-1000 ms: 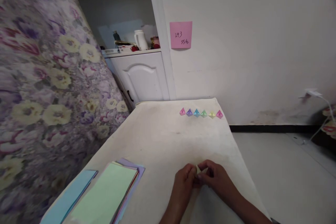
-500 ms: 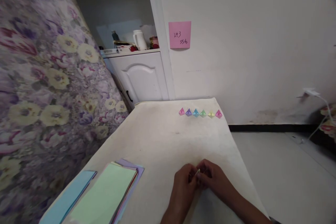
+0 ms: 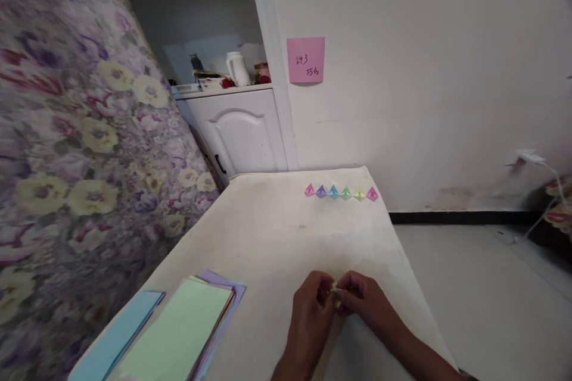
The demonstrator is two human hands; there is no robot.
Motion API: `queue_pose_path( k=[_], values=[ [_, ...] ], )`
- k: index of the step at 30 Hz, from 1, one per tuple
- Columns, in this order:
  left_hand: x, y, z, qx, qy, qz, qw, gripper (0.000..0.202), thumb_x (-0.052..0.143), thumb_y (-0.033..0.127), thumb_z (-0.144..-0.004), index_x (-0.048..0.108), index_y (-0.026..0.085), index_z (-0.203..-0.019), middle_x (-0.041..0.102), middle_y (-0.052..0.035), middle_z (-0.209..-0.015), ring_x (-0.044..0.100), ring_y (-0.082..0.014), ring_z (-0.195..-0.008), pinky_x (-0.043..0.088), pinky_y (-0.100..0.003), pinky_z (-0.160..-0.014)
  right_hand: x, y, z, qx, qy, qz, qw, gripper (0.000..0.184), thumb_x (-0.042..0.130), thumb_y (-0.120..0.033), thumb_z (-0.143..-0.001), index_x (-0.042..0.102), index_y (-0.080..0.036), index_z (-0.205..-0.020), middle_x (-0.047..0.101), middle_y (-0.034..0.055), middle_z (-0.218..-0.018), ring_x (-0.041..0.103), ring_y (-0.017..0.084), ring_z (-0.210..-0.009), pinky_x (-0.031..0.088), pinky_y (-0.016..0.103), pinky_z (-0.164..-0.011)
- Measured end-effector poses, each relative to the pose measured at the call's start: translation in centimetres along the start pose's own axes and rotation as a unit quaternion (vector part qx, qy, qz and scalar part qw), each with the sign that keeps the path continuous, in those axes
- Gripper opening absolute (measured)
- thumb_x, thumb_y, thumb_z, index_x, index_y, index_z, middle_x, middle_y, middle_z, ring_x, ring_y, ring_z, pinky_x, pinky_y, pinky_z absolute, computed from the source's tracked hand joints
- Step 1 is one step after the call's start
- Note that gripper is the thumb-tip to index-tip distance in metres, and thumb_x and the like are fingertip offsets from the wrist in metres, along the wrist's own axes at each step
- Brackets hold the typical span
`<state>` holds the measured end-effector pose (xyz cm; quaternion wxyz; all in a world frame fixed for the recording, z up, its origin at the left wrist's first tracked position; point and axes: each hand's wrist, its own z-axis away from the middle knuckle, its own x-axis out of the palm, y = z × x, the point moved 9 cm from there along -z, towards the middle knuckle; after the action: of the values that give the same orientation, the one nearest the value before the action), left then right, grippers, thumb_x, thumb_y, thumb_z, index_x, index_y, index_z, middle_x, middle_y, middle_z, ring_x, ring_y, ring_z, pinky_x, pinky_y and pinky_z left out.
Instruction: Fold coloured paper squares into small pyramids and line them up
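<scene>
Both my hands meet over the near part of a white table (image 3: 277,232). My left hand (image 3: 310,315) and my right hand (image 3: 369,306) pinch a small pale folded paper piece (image 3: 336,293) between their fingertips; most of it is hidden by the fingers. At the table's far end lies a row of several small folded paper shapes (image 3: 342,193) in pink, purple, blue, green and yellow. A stack of coloured paper sheets (image 3: 179,333), green on top with blue beside it, lies at the near left.
A floral-patterned mattress or cover (image 3: 75,149) leans along the left. A white cabinet (image 3: 236,131) with a jug and clutter on top stands behind. A pink sticky note (image 3: 306,59) is on the wall. The floor (image 3: 482,297) drops off right of the table.
My fingers have shifted slightly around the small paper piece, the left hand rising a little. The view has barely moved.
</scene>
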<state>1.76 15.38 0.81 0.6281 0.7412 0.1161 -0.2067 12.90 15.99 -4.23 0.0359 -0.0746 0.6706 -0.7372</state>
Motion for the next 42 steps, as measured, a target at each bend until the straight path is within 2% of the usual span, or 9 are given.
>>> queue_pose_path(
  k=[8,14,19,22,25,29,38,42],
  values=[
    [0.0,-0.2,0.0,-0.01,0.015,-0.003,1.0,0.01,0.049,0.024,-0.078,0.056,0.018,-0.074,0.056,0.0001,-0.068,0.051,-0.0128,-0.06,0.039,-0.022,-0.054,-0.6,-0.6,0.3,-0.021,0.035,0.043,0.998,0.013,0.06,-0.027,-0.072,0.056,-0.015,-0.069,0.061,0.0001,-0.058,0.061,0.016,-0.054,0.046,0.024,-0.052],
    [-0.3,-1.1,0.0,-0.041,0.035,0.018,0.998,0.008,0.049,0.022,-0.076,0.056,0.018,-0.075,0.055,0.0015,-0.065,0.05,-0.0119,-0.058,0.038,-0.021,-0.053,-0.7,-0.5,0.4,-0.023,0.043,0.016,0.999,0.014,0.06,-0.028,-0.072,0.055,-0.016,-0.069,0.06,-0.0001,-0.06,0.06,0.015,-0.056,0.047,0.024,-0.054],
    [-0.2,-2.7,0.0,-0.114,0.039,0.121,0.985,0.007,0.048,0.023,-0.076,0.052,0.018,-0.079,0.051,0.0038,-0.056,0.05,-0.0118,-0.054,0.039,-0.021,-0.051,-0.9,-1.1,0.5,-0.036,0.057,0.024,0.997,0.012,0.057,-0.027,-0.075,0.054,-0.016,-0.071,0.059,-0.0003,-0.06,0.059,0.015,-0.057,0.046,0.024,-0.057],
    [0.4,-2.9,0.0,-0.131,0.018,0.186,0.974,0.016,0.048,0.032,-0.079,0.052,0.017,-0.084,0.055,0.001,-0.062,0.054,-0.0139,-0.058,0.043,-0.023,-0.051,-0.9,-1.6,0.8,-0.049,0.071,0.067,0.994,0.01,0.056,-0.026,-0.075,0.054,-0.017,-0.07,0.056,-0.002,-0.058,0.056,0.014,-0.056,0.045,0.023,-0.055],
    [0.7,-2.9,0.0,-0.126,0.009,0.209,0.97,0.022,0.049,0.037,-0.079,0.053,0.016,-0.085,0.058,-0.0016,-0.07,0.057,-0.0145,-0.06,0.045,-0.024,-0.052,-0.8,-2.1,1.0,-0.069,0.074,0.118,0.988,0.01,0.055,-0.025,-0.076,0.055,-0.017,-0.07,0.055,-0.0023,-0.059,0.053,0.013,-0.056,0.041,0.021,-0.052],
    [0.9,-2.9,0.1,-0.111,0.006,0.203,0.973,0.019,0.051,0.034,-0.079,0.054,0.016,-0.081,0.058,-0.0014,-0.071,0.058,-0.015,-0.062,0.047,-0.025,-0.057,-0.5,-2.5,1.2,-0.091,0.071,0.163,0.98,0.009,0.053,-0.023,-0.077,0.055,-0.017,-0.071,0.056,-0.002,-0.061,0.051,0.012,-0.057,0.038,0.021,-0.052],
    [0.5,-2.6,0.1,-0.072,0.0,0.111,0.991,0.014,0.046,0.026,-0.079,0.056,0.017,-0.083,0.062,-0.0021,-0.076,0.059,-0.0161,-0.068,0.046,-0.025,-0.062,-0.5,-3.1,1.4,-0.117,0.078,0.208,0.968,0.005,0.053,-0.019,-0.075,0.055,-0.017,-0.07,0.057,-0.002,-0.062,0.049,0.012,-0.057,0.037,0.021,-0.053],
    [0.4,-2.7,-0.1,-0.073,0.006,0.118,0.99,0.013,0.046,0.02,-0.075,0.056,0.017,-0.083,0.063,-0.003,-0.078,0.059,-0.0168,-0.074,0.045,-0.025,-0.066,-0.4,-3.1,1.3,-0.111,0.075,0.207,0.969,0.005,0.053,-0.019,-0.074,0.055,-0.018,-0.07,0.056,-0.0024,-0.06,0.048,0.012,-0.056,0.036,0.021,-0.052]
  ],
)
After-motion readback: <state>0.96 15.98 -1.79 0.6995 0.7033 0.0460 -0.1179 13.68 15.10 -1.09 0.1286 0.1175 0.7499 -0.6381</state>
